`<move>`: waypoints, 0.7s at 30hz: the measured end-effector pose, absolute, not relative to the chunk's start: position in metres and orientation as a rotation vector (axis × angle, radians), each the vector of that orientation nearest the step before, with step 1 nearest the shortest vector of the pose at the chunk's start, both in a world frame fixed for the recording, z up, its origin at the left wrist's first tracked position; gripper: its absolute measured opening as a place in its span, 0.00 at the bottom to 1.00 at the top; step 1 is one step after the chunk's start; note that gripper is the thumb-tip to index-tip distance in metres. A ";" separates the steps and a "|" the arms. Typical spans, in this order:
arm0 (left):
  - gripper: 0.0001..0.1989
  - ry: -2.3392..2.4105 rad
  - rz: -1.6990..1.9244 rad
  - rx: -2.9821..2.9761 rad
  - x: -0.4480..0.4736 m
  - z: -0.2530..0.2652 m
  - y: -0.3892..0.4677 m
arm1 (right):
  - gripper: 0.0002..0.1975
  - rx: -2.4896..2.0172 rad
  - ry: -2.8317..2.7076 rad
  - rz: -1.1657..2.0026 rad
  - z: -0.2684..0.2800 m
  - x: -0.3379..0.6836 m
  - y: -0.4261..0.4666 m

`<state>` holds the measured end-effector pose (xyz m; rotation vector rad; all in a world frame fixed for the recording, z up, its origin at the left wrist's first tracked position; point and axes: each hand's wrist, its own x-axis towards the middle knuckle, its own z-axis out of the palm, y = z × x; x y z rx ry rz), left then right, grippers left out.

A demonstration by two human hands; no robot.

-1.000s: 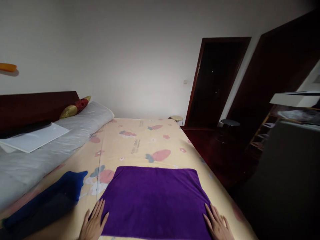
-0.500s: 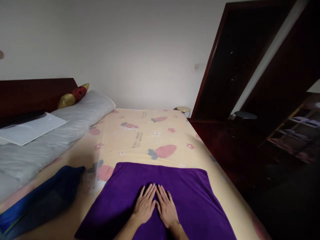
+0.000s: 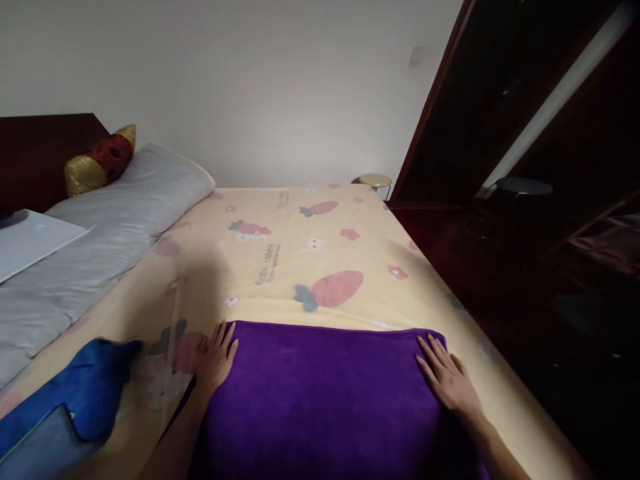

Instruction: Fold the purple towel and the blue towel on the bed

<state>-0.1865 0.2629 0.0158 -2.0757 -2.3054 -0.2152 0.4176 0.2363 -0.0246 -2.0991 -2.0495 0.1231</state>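
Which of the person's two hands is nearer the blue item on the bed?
The left hand, at the far left corner of the purple cloth, on the blue item's side; the right hand is across the cloth, at its far right corner.

Purple cloth, plain, unfolded, found spread largely flat on the print-covered bed, far edge nearly straight, near edge beyond view.

Our left grip and right grip are bare human hands, with long, slim fingers that taper at the ends. Our wrists are narrow, and our slender forearms are bare as far as we see them. Our nails look too blurred to describe.
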 end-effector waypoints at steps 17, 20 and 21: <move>0.28 -2.256 -0.060 -2.288 -0.212 0.035 0.274 | 0.31 -2.101 -2.078 0.251 -0.011 0.441 0.252; 0.26 -2.337 -0.059 -2.189 -0.225 0.049 0.280 | 0.32 -2.154 -1.871 0.172 -0.004 0.452 0.261; 0.25 -2.402 -0.081 -2.105 -0.228 0.053 0.283 | 0.32 -2.233 -1.737 0.146 -0.003 0.453 0.263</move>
